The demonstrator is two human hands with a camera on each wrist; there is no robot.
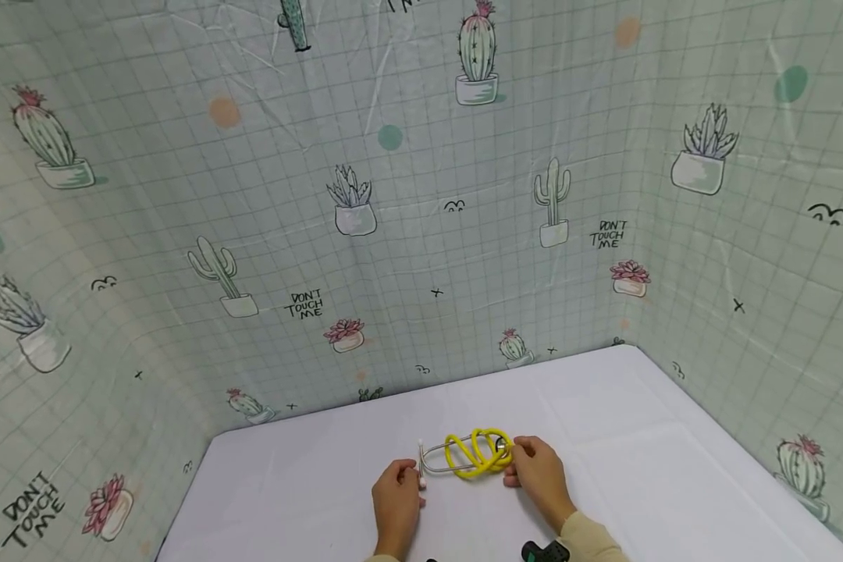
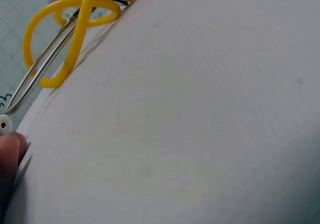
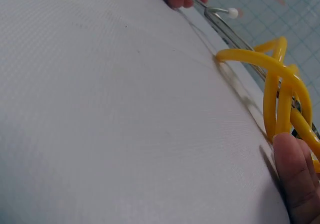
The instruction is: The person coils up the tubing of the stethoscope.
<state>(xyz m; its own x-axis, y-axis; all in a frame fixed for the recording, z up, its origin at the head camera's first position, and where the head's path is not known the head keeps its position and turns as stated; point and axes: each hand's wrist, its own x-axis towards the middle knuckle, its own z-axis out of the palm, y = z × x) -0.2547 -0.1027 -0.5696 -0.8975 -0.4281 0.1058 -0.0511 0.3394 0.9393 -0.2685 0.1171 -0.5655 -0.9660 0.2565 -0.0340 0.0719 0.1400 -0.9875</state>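
A stethoscope with looped yellow tubing (image 1: 488,468), metal ear tubes (image 1: 446,470) and white ear tips (image 1: 422,484) lies across the white table between both hands. My left hand (image 1: 396,506) holds it at the ear-tip end, fingers bent; in the left wrist view one ear tip (image 2: 5,125) sits right above a fingertip. At the opposite end my right hand (image 1: 539,476) pinches the bundled tubing near a dark, shiny round part (image 1: 501,445). The right wrist view shows the thumb (image 3: 292,164) against the yellow loops (image 3: 284,101). The chest piece is mostly hidden by tubing and fingers.
The white tabletop (image 1: 288,484) spreads around the hands. Behind and to both sides hang pale green grid curtains (image 1: 421,257) printed with cacti. A dark device (image 1: 544,552) is worn at the right wrist, beside a beige sleeve (image 1: 590,538).
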